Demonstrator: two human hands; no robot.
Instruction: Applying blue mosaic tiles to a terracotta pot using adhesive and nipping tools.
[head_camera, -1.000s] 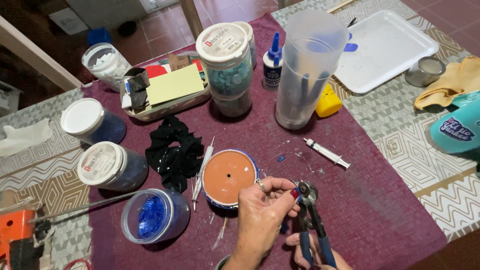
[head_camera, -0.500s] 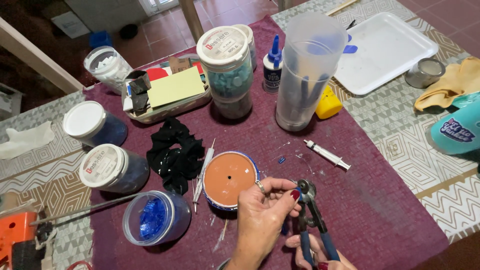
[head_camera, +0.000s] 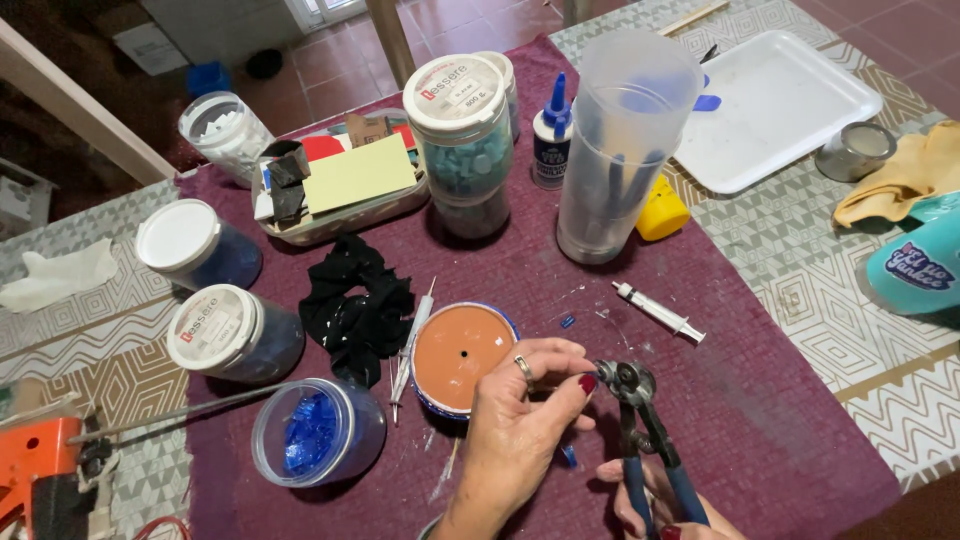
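My right hand (head_camera: 655, 505) grips the blue handles of wheeled nippers (head_camera: 640, 425) at the bottom edge of the view. My left hand (head_camera: 520, 420) pinches something tiny between thumb and fingertips at the nippers' jaws (head_camera: 612, 375); the piece itself is too small to see. Just behind my left hand sits a round terracotta saucer (head_camera: 460, 350), upside down, with blue tile pieces along its rim. A small blue shard (head_camera: 567, 322) lies on the maroon cloth (head_camera: 760, 420) nearby.
An open jar of blue glass pieces (head_camera: 315, 432) stands left of the saucer, by two lidded jars (head_camera: 222, 330) (head_camera: 190, 245), a black scrunchie (head_camera: 355, 305) and a tall plastic container (head_camera: 620, 150). A syringe (head_camera: 660, 312), glue bottle (head_camera: 551, 135), white tray (head_camera: 775, 105) lie farther back.
The nippers have tilted slightly, their handles swinging toward the right; my left hand stays pinched at the jaws. Nothing else on the table has moved.
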